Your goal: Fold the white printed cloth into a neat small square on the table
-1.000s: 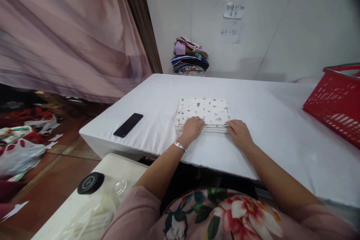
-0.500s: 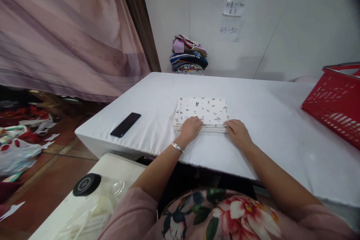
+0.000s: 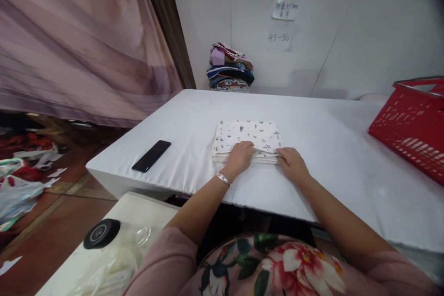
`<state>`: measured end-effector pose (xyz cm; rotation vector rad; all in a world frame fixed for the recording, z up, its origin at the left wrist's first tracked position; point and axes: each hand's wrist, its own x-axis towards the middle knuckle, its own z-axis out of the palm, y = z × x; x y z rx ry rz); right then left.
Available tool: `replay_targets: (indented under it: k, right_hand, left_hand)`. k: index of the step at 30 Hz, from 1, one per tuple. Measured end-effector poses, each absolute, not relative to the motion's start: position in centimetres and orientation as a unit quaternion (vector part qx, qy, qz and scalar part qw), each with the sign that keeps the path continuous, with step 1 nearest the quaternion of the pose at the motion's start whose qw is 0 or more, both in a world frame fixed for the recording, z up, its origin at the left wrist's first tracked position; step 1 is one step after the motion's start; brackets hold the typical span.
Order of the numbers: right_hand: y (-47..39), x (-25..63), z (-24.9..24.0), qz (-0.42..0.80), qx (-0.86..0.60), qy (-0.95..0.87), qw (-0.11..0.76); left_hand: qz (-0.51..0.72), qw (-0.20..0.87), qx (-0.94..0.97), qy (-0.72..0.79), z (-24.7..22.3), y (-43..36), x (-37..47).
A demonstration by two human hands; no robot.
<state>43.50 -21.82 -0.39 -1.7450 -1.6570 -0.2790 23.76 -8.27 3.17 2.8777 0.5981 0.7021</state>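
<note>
A folded white cloth with small printed figures (image 3: pixel 248 133) lies in layers on the white-covered table (image 3: pixel 194 120). My left hand (image 3: pixel 242 156) is closed at the middle of its near edge, fingertips on the top layer, which is slightly raised there. At the near right corner, my right hand (image 3: pixel 292 162) pinches the edge of the cloth between thumb and fingers. A bracelet (image 3: pixel 224 179) circles my left wrist.
A black phone (image 3: pixel 151 156) lies on the table's left. At right stands a red basket (image 3: pixel 409 125). Folded clothes (image 3: pixel 231 71) are piled behind the far edge. A lower white surface (image 3: pixel 138 208) at front left holds a round black object (image 3: pixel 101 233) and plastic bags.
My left hand has slid a little to the right along the near edge of the cloth, and the top layer has lifted slightly there. My right hand stays at the corner.
</note>
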Motion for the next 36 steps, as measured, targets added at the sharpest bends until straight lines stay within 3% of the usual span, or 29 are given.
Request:
replay_targets:
  k: [11, 17, 29, 36]
  right_hand:
    - [-21.8, 43.4, -0.2, -0.086, -0.675, -0.637, 0.363]
    - [-21.8, 43.5, -0.3, -0.09, -0.679, -0.629, 0.368]
    - [-21.4, 44.0, -0.9, -0.074, -0.682, -0.619, 0.382]
    - [-21.3, 44.2, -0.9, -0.068, -0.669, -0.631, 0.387]
  left_hand:
    - [0.176, 0.035, 0.97, 0.161, 4.5, -9.4, 27.1]
    - [0.244, 0.058, 0.96, 0.123, 4.2, -10.1, 27.1]
    - [0.222, 0.034, 0.967, 0.117, 3.8, -10.7, 29.3]
    - [0.247, 0.071, 0.96, 0.107, 3.3, -11.6, 29.7]
